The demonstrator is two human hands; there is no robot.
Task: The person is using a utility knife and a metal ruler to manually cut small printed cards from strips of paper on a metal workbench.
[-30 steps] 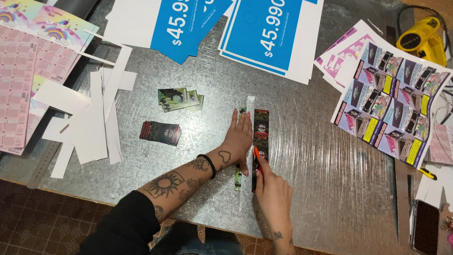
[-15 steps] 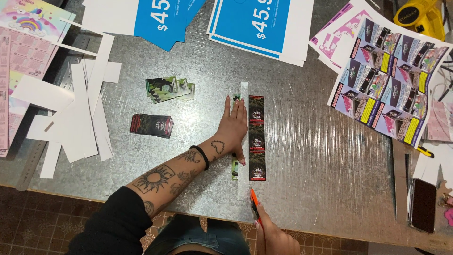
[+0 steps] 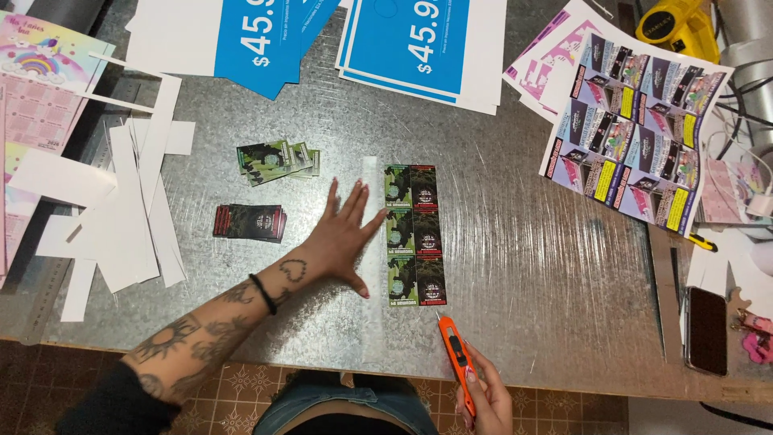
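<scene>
Left hand [image 3: 342, 238] spread flat beside dark printed card strip [image 3: 414, 234] on dimpled metal table [image 3: 531, 266], right hand [image 3: 485, 395] gripping orange utility knife [image 3: 456, 361] (blade out): strip likely to shift, cut crooked

The card strip [image 3: 413, 235] lies flat on the metal table, running lengthwise away from the person: three printed rows, each with a green picture on the left and a dark panel with red on the right. The knife [image 3: 456, 358] is an orange box cutter lying near the table's near edge, its short blade pointing up at the strip's lower right corner, just short of it.
</scene>
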